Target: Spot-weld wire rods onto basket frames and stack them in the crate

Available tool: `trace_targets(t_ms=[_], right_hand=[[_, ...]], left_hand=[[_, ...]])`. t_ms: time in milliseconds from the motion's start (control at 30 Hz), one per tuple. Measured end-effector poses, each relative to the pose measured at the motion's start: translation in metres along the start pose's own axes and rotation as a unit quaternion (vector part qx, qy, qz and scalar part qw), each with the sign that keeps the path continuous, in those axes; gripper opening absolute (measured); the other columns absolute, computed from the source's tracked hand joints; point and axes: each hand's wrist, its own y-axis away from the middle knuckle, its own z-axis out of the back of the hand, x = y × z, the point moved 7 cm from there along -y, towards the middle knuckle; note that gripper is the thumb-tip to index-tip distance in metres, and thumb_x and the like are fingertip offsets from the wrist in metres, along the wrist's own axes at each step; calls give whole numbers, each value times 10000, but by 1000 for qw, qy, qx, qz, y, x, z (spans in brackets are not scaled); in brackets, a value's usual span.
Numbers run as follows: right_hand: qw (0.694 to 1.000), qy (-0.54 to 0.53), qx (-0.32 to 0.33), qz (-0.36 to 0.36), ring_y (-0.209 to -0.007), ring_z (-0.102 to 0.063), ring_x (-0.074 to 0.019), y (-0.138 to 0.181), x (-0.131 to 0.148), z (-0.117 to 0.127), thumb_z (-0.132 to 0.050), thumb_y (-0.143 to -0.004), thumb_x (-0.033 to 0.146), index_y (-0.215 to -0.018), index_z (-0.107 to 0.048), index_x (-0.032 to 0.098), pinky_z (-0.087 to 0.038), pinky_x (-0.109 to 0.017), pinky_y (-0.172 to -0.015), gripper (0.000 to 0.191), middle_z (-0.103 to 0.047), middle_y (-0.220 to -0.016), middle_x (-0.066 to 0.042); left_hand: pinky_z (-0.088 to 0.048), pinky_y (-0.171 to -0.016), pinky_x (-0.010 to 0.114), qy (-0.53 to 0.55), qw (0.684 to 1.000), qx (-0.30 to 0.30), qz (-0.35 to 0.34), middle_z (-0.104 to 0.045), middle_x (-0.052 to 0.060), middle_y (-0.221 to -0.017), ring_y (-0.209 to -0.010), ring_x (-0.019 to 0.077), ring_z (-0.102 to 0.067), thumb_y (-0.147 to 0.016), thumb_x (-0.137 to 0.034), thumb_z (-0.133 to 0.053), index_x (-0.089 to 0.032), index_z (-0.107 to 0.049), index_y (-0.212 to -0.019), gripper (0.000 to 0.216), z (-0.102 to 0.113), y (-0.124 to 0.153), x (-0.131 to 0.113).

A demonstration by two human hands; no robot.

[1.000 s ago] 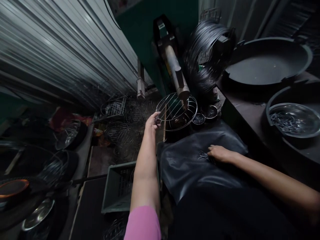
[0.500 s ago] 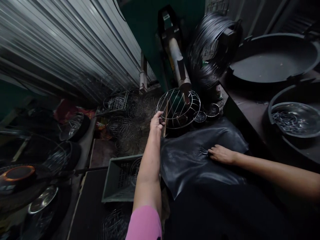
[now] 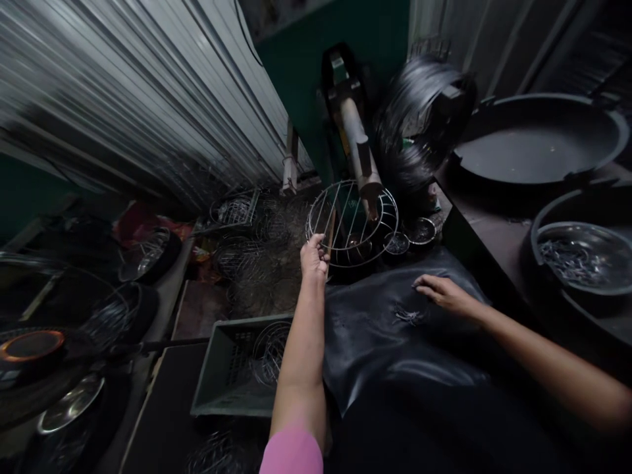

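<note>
My left hand (image 3: 315, 255) grips the near rim of a round wire rack (image 3: 351, 222), holding it under the tip of a metal machine arm (image 3: 363, 161). My right hand (image 3: 441, 291) hovers over a black sheet (image 3: 395, 336) with its fingers closed in a pinch; what they hold is too small to name. A small pile of short wire pieces (image 3: 407, 316) lies on the sheet just left of that hand.
A coil of dark wire (image 3: 419, 118) stands behind the rack. Large black pans (image 3: 538, 141) and a steel bowl of wire bits (image 3: 582, 253) sit at the right. A grey crate (image 3: 237, 368) with wire racks, a heap of racks (image 3: 251, 257) and steel bowls (image 3: 143, 253) lie at the left.
My right hand has lifted off the wire pieces and moved a little right. My left hand has shifted its grip along the rack's rim, and the view has tilted.
</note>
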Motion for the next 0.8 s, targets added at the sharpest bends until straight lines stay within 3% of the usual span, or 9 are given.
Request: trace_targets(t_ms=[100, 200, 333, 567, 800], right_hand=[[969, -219, -111, -8, -627, -600, -149, -23, 35, 17, -504, -806, 467, -863, -533, 211, -504, -285, -578, 264, -636, -774, -20], [926, -325, -193, 25, -638, -612, -138, -48, 64, 27, -588, -745, 473, -834, -527, 209, -525, -290, -614, 286, -634, -783, -12], [950, -263, -167, 31, -596, -608, -154, -77, 81, 22, -584, -741, 482, -840, -560, 194, -520, -284, -554, 305, -618, -657, -5], [983, -86, -156, 36, -540, -607, -166, -95, 82, 20, -546, -751, 438, -782, -603, 206, -481, -277, -540, 240, -631, -593, -2], [981, -107, -160, 24, -554, -629, -173, -101, 84, 25, -552, -742, 451, -793, -617, 183, -486, -278, -552, 281, -650, -643, -17]], left_hand=[[-162, -332, 157, -5, 1000, -10, -12, -318, -107, -487, -349, 4, -258, -491, -270, -697, -171, -428, -631, 319, -1, 2, 1], [-175, -334, 156, -6, 1000, -7, -20, -324, -106, -476, -354, 11, -267, -483, -268, -681, -173, -430, -632, 307, -2, 2, 0], [-173, -331, 159, -10, 999, -12, -34, -331, -104, -472, -350, 14, -265, -471, -257, -673, -177, -420, -626, 308, 1, -2, -5], [-151, -335, 160, -23, 999, -14, -40, -322, -114, -464, -337, 13, -246, -467, -240, -689, -177, -439, -674, 330, -3, -11, -13], [-190, -344, 157, -34, 998, -23, -50, -396, -97, -496, -354, 25, -320, -480, -235, -684, -167, -481, -742, 338, -8, -15, -12]])
